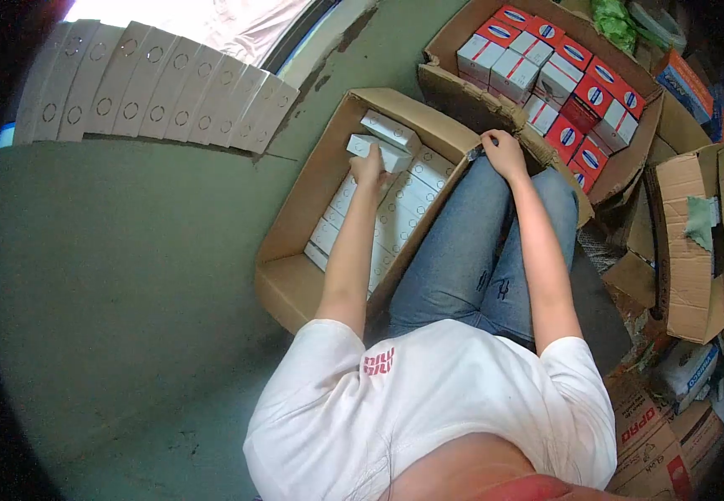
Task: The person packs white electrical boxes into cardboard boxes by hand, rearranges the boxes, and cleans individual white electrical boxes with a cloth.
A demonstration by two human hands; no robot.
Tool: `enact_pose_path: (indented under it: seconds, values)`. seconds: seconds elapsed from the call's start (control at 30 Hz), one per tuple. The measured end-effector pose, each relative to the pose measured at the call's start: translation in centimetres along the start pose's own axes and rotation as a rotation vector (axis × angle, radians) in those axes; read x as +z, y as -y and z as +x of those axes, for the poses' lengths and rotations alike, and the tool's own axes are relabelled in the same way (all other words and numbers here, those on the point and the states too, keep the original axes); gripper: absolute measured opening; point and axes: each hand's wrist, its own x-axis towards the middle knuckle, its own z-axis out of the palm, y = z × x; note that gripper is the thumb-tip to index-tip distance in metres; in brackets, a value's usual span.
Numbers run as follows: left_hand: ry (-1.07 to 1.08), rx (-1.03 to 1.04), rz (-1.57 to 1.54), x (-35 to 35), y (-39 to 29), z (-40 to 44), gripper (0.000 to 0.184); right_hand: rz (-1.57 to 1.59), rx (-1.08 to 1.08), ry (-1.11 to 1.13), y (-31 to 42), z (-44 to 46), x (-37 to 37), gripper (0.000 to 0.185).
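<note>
My left hand (368, 169) reaches into an open cardboard box (282, 263) beside my legs. Its fingers are closed around a small white box (391, 156), which sits above the others near the far end. Another white box (389, 129) lies just beyond it. Rows of similar white boxes (395, 219) with printed circles fill much of the carton. My right hand (505, 156) rests by my knee at the carton's corner, its fingers curled in. A small dark item (475, 153) shows at its fingertips, too small to name.
A second carton (462, 79) at the upper right holds several red-and-white boxes (562, 79). Grey-white boxes (157, 83) stand in a row on the ledge at the upper left. More cardboard boxes (691, 242) crowd the right side. A green wall (145, 275) is on the left.
</note>
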Motion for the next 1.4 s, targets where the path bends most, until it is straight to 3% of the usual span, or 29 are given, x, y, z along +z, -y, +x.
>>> enact_pose_path:
  seconds: [0.13, 0.17, 0.4, 0.5, 0.6, 0.7, 0.83, 1.0, 1.07, 1.13, 1.17, 1.2, 1.23, 1.27, 1.3, 1.4]
  values:
    - [0.038, 0.027, -0.035, 0.7, -3.4, -2.6, 0.052, -0.016, -0.009, 0.025, 0.1, 0.2, -0.2, 0.032]
    - [0.165, -0.033, -0.017, 0.9, -0.9, 1.4, 0.053, -0.022, -0.003, 0.022, 0.0, 0.2, 0.0, 0.032]
    - [0.126, -0.05, -0.03, 1.7, -1.2, 0.5, 0.065, -0.036, 0.023, 0.035, 0.1, 0.3, -0.1, 0.032]
    - [0.227, -0.091, -0.11, 0.9, -0.9, 0.1, 0.069, -0.038, 0.032, 0.039, 0.1, 0.2, 0.0, 0.033]
    - [0.24, -0.128, -0.056, 0.1, -0.8, -0.1, 0.06, -0.038, 0.027, 0.032, 0.2, 0.3, -0.1, 0.034]
    - [0.227, -0.071, -0.037, -1.4, -2.1, -2.7, 0.067, -0.04, 0.021, 0.019, 0.0, 0.2, 0.0, 0.034]
    - [0.369, -0.143, 0.028, -3.9, -2.9, -4.0, 0.07, -0.034, -0.005, 0.025, -0.1, 0.2, 0.1, 0.034]
    - [0.431, -0.043, 0.121, -6.6, -3.8, -5.4, 0.059, 0.0, -0.081, -0.007, -0.8, 0.2, 0.2, 0.033]
    - [0.397, 0.221, 0.319, -8.4, -9.3, -8.2, 0.046, 0.038, -0.118, -0.025, -1.1, 0.3, 0.4, 0.032]
    - [0.245, 0.726, 0.299, -10.4, -14.1, -9.3, 0.03, 0.01, -0.098, -0.026, -0.8, 0.1, 0.3, 0.033]
    - [0.196, 0.781, 0.308, -11.7, -18.4, -11.8, 0.026, -0.003, -0.066, -0.037, -0.5, 0.2, 0.4, 0.032]
    - [0.015, 1.094, 0.445, -13.1, -21.7, -13.1, 0.023, 0.008, -0.067, 0.0, -0.1, -0.1, -0.1, 0.031]
    - [-0.313, 1.405, 0.772, -14.5, -26.0, -16.2, 0.016, -0.004, -0.042, -0.007, 0.1, -0.2, -0.1, 0.031]
    - [-0.639, 1.559, 1.048, -15.7, -29.3, -18.6, 0.015, -0.018, -0.038, -0.027, -0.4, -0.1, 0.3, 0.031]
    - [-0.84, 1.676, 1.203, -17.3, -32.2, -19.3, 0.027, -0.014, -0.015, -0.018, -0.3, -0.2, 0.1, 0.032]
    - [-1.285, 1.612, 1.51, -21.7, -39.9, -21.8, 0.041, -0.027, 0.014, 0.012, 0.5, -0.4, -0.5, 0.033]
